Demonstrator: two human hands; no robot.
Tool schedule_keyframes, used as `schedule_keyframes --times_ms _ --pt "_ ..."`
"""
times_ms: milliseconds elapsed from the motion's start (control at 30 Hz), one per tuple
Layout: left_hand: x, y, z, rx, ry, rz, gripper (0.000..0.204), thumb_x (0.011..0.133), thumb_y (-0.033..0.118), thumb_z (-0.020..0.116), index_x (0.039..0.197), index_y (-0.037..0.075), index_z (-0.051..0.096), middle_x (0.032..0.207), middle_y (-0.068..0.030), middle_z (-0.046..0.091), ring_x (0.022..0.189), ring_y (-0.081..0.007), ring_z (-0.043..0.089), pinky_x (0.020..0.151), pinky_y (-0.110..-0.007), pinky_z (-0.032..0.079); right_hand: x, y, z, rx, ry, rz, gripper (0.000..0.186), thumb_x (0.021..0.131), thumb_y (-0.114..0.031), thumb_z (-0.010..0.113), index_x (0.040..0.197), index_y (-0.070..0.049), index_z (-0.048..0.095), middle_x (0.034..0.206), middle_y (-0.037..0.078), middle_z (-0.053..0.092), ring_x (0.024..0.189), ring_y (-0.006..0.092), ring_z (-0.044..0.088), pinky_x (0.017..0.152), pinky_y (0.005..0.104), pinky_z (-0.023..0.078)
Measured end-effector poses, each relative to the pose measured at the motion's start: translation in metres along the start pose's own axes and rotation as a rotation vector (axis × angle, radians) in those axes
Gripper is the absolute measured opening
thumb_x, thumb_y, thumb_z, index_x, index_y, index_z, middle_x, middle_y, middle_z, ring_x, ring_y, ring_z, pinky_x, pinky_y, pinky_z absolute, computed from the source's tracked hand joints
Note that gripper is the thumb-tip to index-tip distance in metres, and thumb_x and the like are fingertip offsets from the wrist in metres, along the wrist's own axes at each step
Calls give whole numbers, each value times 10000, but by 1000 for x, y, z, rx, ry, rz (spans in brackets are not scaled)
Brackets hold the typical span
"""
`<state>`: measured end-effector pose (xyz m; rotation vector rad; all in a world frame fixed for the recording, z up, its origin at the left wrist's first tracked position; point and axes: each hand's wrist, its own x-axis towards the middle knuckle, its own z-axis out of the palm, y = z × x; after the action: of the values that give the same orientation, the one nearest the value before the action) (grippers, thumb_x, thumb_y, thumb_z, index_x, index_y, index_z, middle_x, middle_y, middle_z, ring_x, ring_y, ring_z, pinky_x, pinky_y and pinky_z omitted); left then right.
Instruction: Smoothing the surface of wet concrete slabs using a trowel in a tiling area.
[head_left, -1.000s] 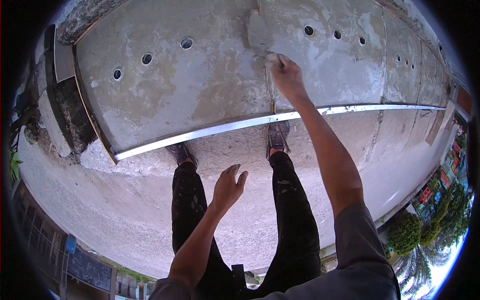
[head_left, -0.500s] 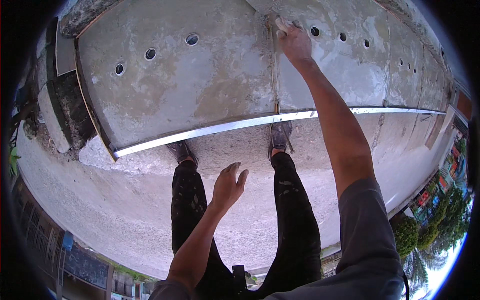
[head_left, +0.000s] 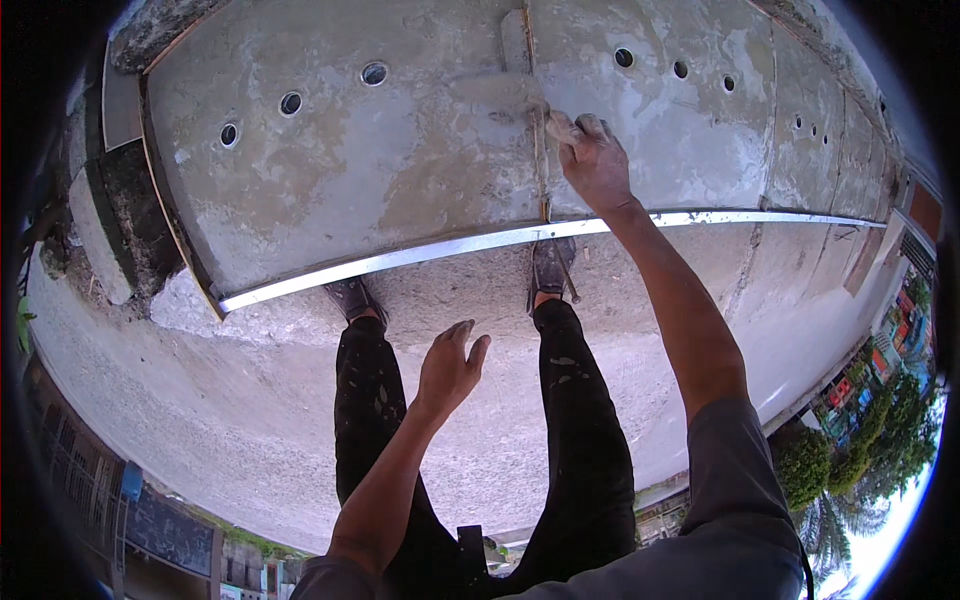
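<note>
My right hand (head_left: 597, 165) is closed on a trowel, reaching over the wet grey cement slab (head_left: 330, 180). The trowel's blade (head_left: 492, 90) is smeared by motion and points left across a thin upright strip (head_left: 540, 170) that divides the slab. My fingers hide most of its handle. Lower and to the left, my left hand (head_left: 447, 370) hangs in the air over the rough ground, fingers loosely apart, holding nothing. A long shiny metal bar (head_left: 420, 258) runs along the slab's near edge, between it and my shoes.
Round holes, such as this one (head_left: 374, 73), are set in the slab on both sides of the strip. A nail-like rod (head_left: 567, 275) sticks out beside my right shoe (head_left: 550, 262). Broken concrete blocks (head_left: 100, 235) lie at the left; bushes (head_left: 805, 465) stand far right.
My right hand has come down along the dividing strip toward me, and the trowel's blade now shows to its left. My left hand stays empty, nearly in place.
</note>
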<state>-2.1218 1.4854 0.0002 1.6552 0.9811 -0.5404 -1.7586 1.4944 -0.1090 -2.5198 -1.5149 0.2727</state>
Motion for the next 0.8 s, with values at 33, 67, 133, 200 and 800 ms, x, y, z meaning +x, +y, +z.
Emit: schedule_keyframes --times_ms 33,67,133,200,800 --pt "0 1 0 3 -1 -4 547 1020 397 573 1295 -76 591 1291 -281 625 1242 -405 587 1064 -458 465 -1 -3 0 84 41 7 274 840 -173 630 1071 -64 729 993 201 688 936 395 664 927 492 535" --pt "-1 1 0 4 22 11 512 1005 348 596 1272 -89 602 1257 -294 637 1207 -421 603 1040 -457 482 7 -3 1 91 40 10 274 840 -173 630 1071 -64 729 993 201 688 936 395 664 927 492 535" --pt "2 5 3 3 36 34 477 990 298 618 1250 -102 614 1224 -306 649 1173 -436 618 1017 -456 498 37 11 6 73 153 95 231 840 -168 637 1021 -74 745 943 202 695 869 413 668 922 496 538" --pt "4 6 10 -3 46 37 470 986 294 623 1239 -102 620 1215 -309 652 1168 -438 621 1013 -456 501 63 26 17 61 189 54 288 850 -179 642 1120 -107 713 960 194 672 893 412 655 874 498 541" --pt "-7 -17 9 50 4 -2 486 992 312 608 1256 -96 611 1232 -302 649 1178 -429 616 1022 -472 487 -78 -121 -11 924 -124 742 221 875 -103 539 1038 11 636 861 262 658 769 424 652 686 469 527"
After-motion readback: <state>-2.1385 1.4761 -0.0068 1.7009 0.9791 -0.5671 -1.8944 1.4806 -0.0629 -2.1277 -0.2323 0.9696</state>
